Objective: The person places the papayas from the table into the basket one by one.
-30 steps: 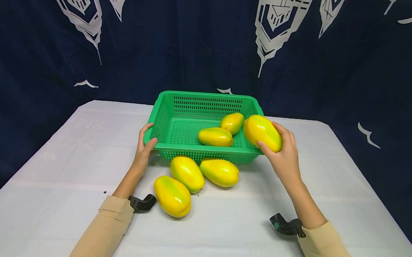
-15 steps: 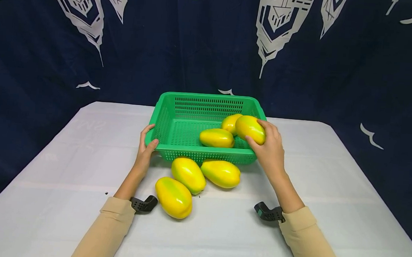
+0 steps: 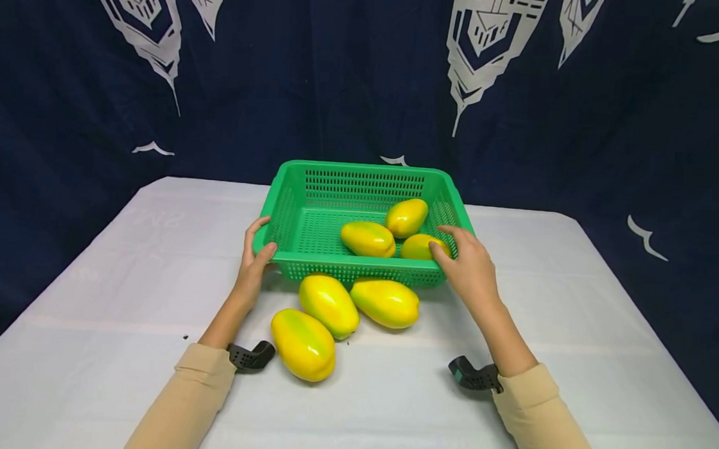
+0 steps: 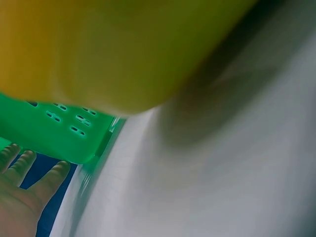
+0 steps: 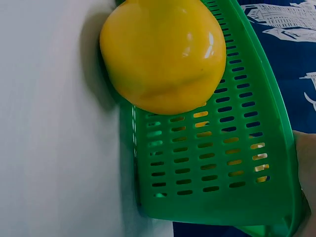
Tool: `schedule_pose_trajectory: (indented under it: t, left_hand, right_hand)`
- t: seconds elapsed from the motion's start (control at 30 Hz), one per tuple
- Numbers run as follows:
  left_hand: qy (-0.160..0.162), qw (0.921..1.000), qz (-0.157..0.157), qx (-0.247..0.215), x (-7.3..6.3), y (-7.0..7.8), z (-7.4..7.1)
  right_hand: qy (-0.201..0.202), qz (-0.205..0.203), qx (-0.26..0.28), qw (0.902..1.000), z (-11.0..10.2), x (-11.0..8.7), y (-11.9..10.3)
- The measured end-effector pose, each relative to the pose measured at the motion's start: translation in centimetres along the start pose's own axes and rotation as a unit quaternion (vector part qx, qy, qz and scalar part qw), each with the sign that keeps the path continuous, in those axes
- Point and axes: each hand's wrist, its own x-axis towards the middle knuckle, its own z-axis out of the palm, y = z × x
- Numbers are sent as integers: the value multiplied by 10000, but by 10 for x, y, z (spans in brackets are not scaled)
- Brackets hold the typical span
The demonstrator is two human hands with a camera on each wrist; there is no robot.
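Observation:
A green plastic basket (image 3: 357, 260) with slotted walls stands on the table. My left hand (image 3: 253, 266) grips its left end, thumb over the near corner and fingers along the side. Inside the basket lie three yellow papayas; one papaya (image 3: 419, 247) is at the near right corner. My right hand (image 3: 468, 265) reaches over the right rim at that papaya, thumb overlapping its right end and the index finger stretched above it. Another papaya (image 3: 367, 239) lies left of it, and a third papaya (image 3: 406, 217) behind.
In front of the basket lie three more papayas: one (image 3: 385, 303) close to the basket wall, one (image 3: 329, 306) beside it, and one (image 3: 303, 346) nearest me by the left wrist. A dark blue patterned curtain (image 3: 370, 72) hangs behind the white table (image 3: 577, 337).
The right hand has brought its papaya in over the right rim and down onto the basket floor. The neighbouring papaya has shifted left. The left hand stays on the basket.

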Motion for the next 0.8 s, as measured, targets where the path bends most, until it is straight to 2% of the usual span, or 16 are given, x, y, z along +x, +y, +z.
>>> schedule_pose_trajectory:
  t: [0.33,0.6,0.8]
  left_hand:
    - [-3,10000,-8,1,0,0,1]
    - [22,10000,-3,-20,0,-1,1]
    - [30,10000,1,-58,0,-1,1]
  right_hand:
    - [284,-221,945,9949,-6,-14,3]
    - [710,-810,1415,9841,-11,-27,-4]
    - [661,-1146,1527,9794,-12,-42,-12]
